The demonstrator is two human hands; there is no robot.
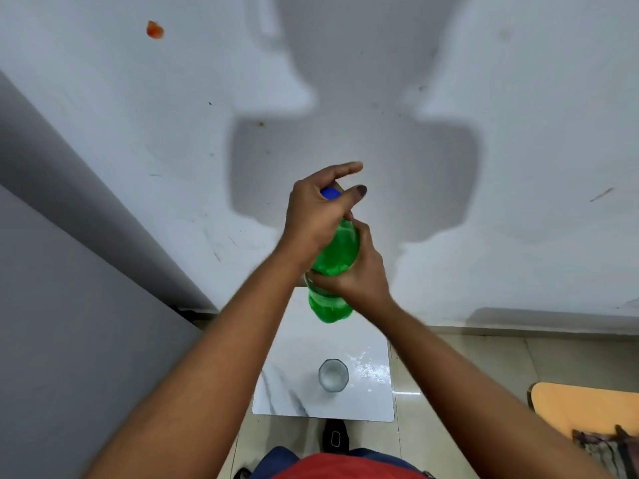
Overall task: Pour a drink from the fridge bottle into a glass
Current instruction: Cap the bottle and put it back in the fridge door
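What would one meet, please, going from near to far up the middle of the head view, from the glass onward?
Glass on the white table → bottom of the green bottle → right hand gripping the bottle's body → left hand round its neck → blue cap → wall.

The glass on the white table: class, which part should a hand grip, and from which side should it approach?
Grip the glass round its side wall, coming in level from the right, where the white table lies bare. It stands upright with its mouth open upward, so a grasp from above would block the pour. The green bottle is held above the table.
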